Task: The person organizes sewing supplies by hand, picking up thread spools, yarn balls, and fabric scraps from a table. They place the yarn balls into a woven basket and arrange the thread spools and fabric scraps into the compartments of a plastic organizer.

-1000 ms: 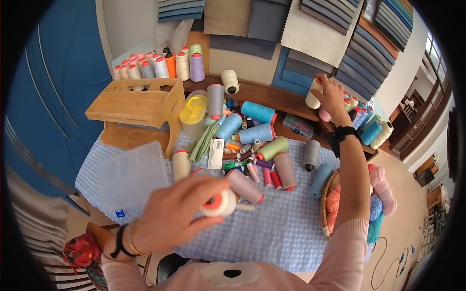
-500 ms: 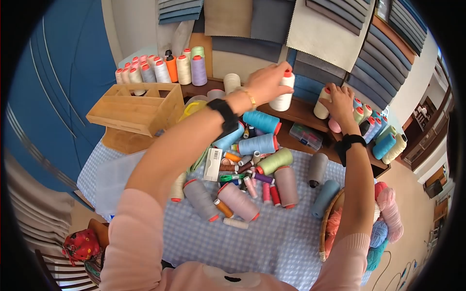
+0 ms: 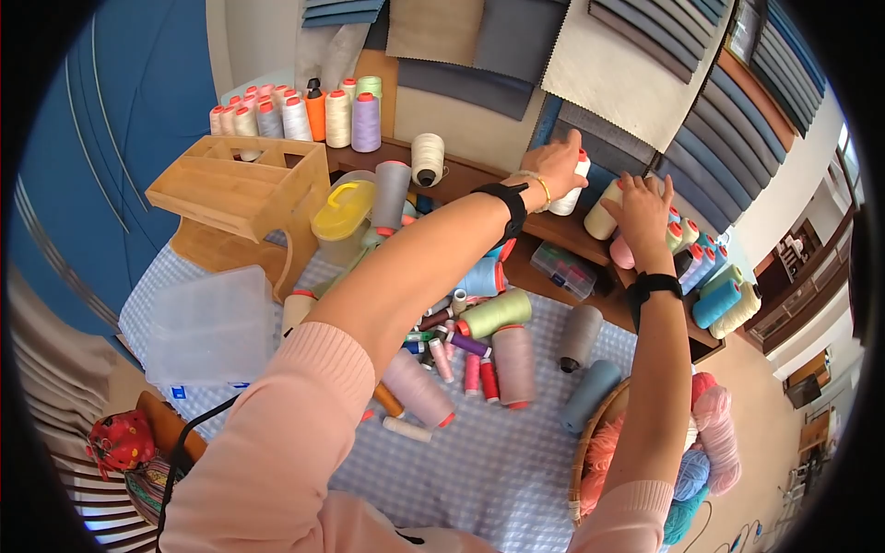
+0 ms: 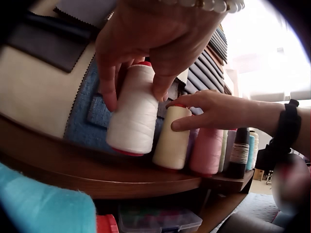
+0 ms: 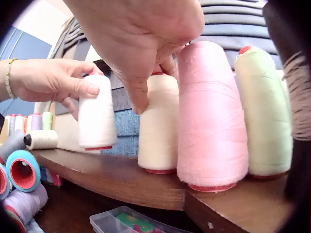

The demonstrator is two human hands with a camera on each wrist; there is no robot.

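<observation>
My left hand (image 3: 556,168) grips a white thread cone (image 4: 133,114) by its red-tipped top, fingers on one side and thumb on the other. In the right wrist view its red base hangs just above the dark wooden shelf (image 5: 112,177). Beside it, my right hand (image 3: 643,217) holds a cream thread cone (image 5: 159,124) around the top, the cone standing upright on the shelf. A pink thread cone (image 5: 211,116) stands right next to the cream one, and a pale green cone (image 5: 265,111) follows.
Thread cones and spools lie heaped on the checked cloth (image 3: 489,479). A wooden rack (image 3: 240,194) and a clear lid (image 3: 207,323) are at the left. A yarn basket (image 3: 583,452) sits at the right front, and a clear box (image 3: 564,269) lies under the shelf.
My left hand has carried the white cone from over the front of the table up to the shelf, beside the cream cone. My right hand has stayed at the cream cone.
</observation>
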